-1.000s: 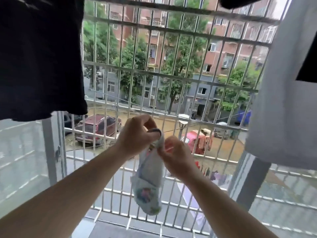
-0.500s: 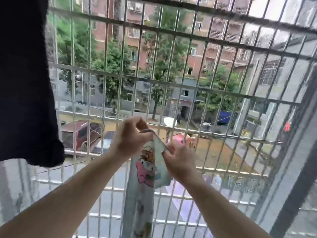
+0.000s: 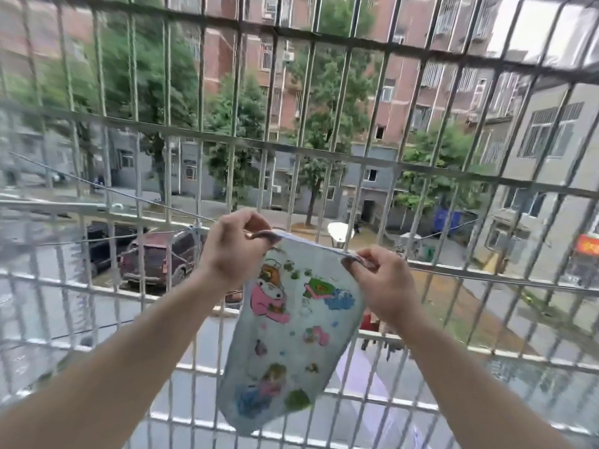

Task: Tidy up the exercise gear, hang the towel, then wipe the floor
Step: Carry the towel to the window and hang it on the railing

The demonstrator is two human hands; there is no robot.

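Observation:
A small pale-blue towel printed with cartoon figures hangs in front of me, spread flat between my two hands. My left hand pinches its upper left corner. My right hand pinches the upper right corner, slightly lower. The top edge is stretched taut between them, and the rest of the cloth droops down to a rounded bottom. Both hands are raised at chest height, close to the metal window bars.
A white metal security grille fills the whole view just beyond the towel. A horizontal rail and thin wires run at the left. Outside below are a street, parked cars, trees and apartment blocks.
The towel was bunched between my hands and is now pulled open, with my hands moved apart. My view swung right, so the dark garment at the left has left the frame.

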